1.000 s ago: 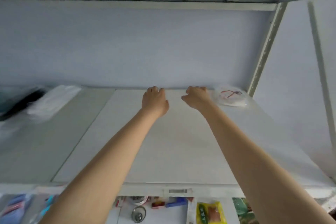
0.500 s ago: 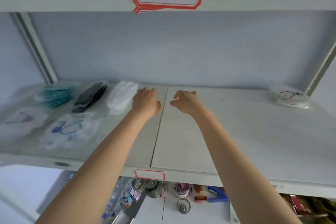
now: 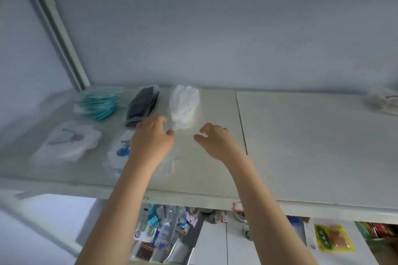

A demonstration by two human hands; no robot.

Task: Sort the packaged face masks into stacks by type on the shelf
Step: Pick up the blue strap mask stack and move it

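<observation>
hands: left hand [image 3: 150,139] and right hand [image 3: 216,142] empty, fingers loosely curled, flanking the near end of the white masks [image 3: 184,107] | masks: piled on the left half of the shelf [image 3: 301,146] | risk: wrappers look slick; a sideways nudge may spill them into the black masks [image 3: 142,106] alongside

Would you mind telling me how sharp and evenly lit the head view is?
Head view: motion blur smears the far-left packet and far-right packet; the teal stack and black stack are soft but legible; light is flat, no hard shadows; the wide lens slants the upright.
</observation>
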